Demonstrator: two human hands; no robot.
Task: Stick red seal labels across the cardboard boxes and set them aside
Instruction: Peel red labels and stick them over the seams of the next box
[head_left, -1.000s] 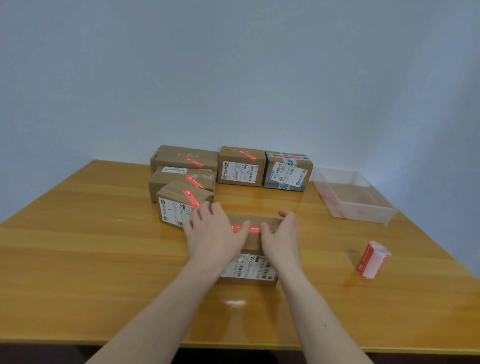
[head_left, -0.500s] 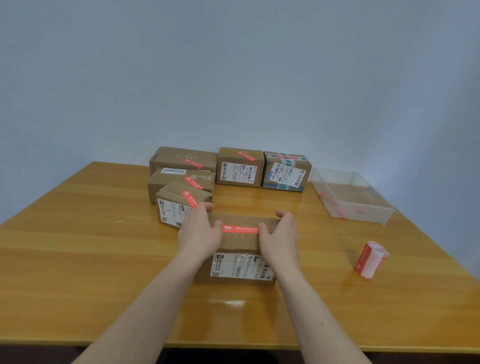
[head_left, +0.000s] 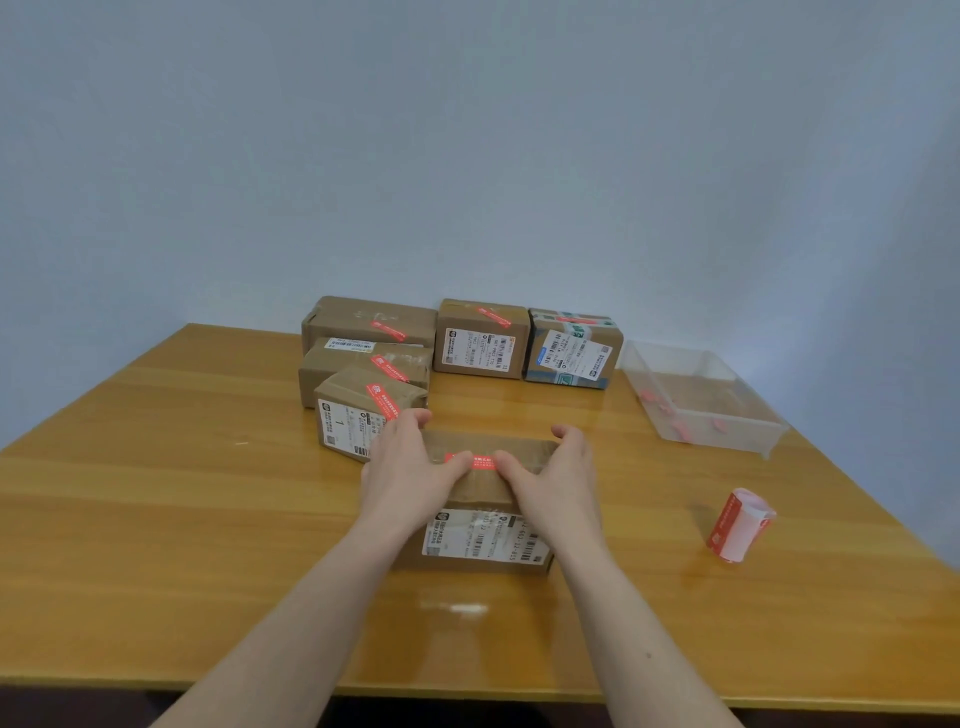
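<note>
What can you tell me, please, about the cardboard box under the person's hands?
The cardboard box is brown and oblong, lying flat on the wooden table near its front edge. A white shipping label with barcodes covers its near side, and a red seal label runs across its top. The left hand and right hand press on the top, thumbs on the seal.

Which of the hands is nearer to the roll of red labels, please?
Right. The right hand rests on the box, toward the roll; the left hand lies farther away.
</note>
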